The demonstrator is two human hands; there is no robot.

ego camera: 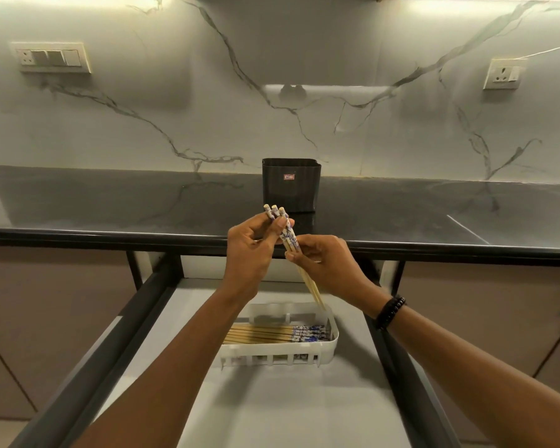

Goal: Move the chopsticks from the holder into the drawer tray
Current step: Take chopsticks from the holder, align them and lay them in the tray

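Bare forearms (162, 367), slim blue-patterned wooden chopsticks (290, 240)

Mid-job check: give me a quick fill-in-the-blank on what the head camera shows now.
The left hand and right hand together hold a bundle of ____.
The black holder stands on the ____.
The white tray sits in the open ____.
The beaded bracelet is on the ____ wrist.
Missing: chopsticks; countertop; drawer; right.

The slim tan bamboo chopsticks (289, 238) have white tops patterned in blue. The slotted plastic tray (265, 349) is white; the black ribbed plastic holder (291, 189) bears a small red label. The dark grey stone counter (110, 202) shows pale veining.
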